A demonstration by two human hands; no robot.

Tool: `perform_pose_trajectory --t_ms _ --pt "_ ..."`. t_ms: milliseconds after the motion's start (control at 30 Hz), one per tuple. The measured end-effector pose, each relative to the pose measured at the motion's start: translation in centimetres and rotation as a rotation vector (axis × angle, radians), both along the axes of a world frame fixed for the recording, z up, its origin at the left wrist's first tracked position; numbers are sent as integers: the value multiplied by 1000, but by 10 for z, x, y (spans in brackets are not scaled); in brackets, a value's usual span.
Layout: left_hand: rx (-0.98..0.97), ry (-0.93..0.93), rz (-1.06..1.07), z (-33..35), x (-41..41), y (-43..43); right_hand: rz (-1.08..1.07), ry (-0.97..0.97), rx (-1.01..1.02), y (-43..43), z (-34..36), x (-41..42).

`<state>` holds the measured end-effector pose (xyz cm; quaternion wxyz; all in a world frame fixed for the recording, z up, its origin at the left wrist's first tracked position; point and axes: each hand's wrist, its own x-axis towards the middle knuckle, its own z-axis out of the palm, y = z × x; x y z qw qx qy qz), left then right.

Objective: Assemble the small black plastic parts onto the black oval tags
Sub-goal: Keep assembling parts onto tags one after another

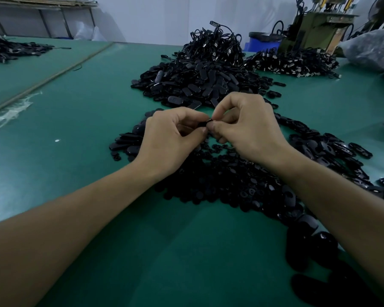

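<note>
Left hand (173, 138), right hand (248, 129) both pinch same small black piece (205, 124), held above black parts heap (226, 173).

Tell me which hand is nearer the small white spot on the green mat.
Left. The left hand sits right of the white spot; the right hand is beyond it, farther right. Both pinch a small black part.

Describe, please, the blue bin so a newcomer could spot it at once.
Look past the green table to the olive-green machine at the far right. Just left of it sits the blue bin, the only bright blue thing in view.
</note>
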<state>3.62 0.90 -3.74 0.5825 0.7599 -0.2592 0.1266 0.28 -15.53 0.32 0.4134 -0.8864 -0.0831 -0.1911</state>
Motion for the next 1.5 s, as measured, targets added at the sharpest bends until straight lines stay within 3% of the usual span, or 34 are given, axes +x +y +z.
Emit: perform_pose_trajectory --t_ms 267,633,1067,1500 --pt "104 -105 133 3 -7 -1 58 -25 -170 8 1 -3" --pt "39 1 109 1 -1 -1 33 -64 -216 -6 -2 6" --pt "-114 134 20 3 1 0 162 77 55 -19 -6 12" --pt "-101 133 14 2 2 0 84 82 -17 -17 -5 13"
